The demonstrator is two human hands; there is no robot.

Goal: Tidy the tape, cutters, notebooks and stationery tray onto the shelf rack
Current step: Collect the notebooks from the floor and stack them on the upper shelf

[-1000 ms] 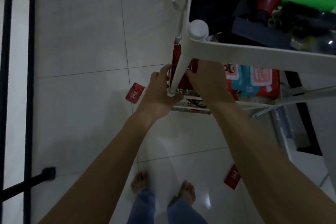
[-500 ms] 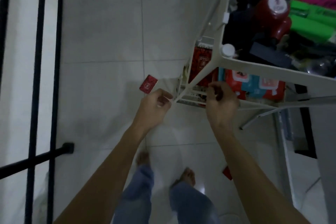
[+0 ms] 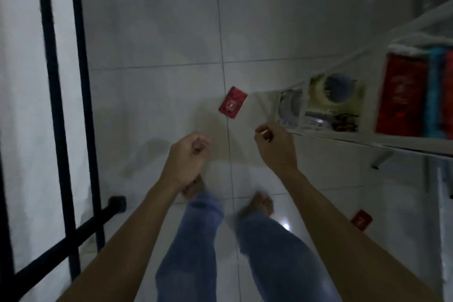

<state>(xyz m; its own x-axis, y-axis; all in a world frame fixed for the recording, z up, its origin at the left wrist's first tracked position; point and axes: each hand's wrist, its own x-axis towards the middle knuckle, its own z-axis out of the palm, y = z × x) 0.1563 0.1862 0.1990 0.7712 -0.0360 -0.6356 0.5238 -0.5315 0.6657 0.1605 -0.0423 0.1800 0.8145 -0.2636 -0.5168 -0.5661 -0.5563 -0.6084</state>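
Observation:
The white shelf rack (image 3: pixel 348 138) stands at the right edge of the head view. Its lower shelf holds a roll of tape (image 3: pixel 332 93), a clear roll (image 3: pixel 290 105), some dark small items (image 3: pixel 344 120) and red and blue packs (image 3: pixel 402 100). My left hand (image 3: pixel 187 157) hangs over the tiled floor with its fingers curled in and nothing in it. Just left of the rack's front corner, my right hand (image 3: pixel 275 146) is also curled shut, apart from the rack and seemingly holding nothing.
A red packet (image 3: pixel 232 102) lies on the white tiles ahead of my hands, and another red packet (image 3: pixel 361 219) lies by my right forearm. A black metal frame (image 3: pixel 61 130) runs down the left side. My bare feet and jeans are below.
Both hands have let go of the rack's post and shelf edge and pulled back toward me. The view has swung left, so the rack has slid to the right edge.

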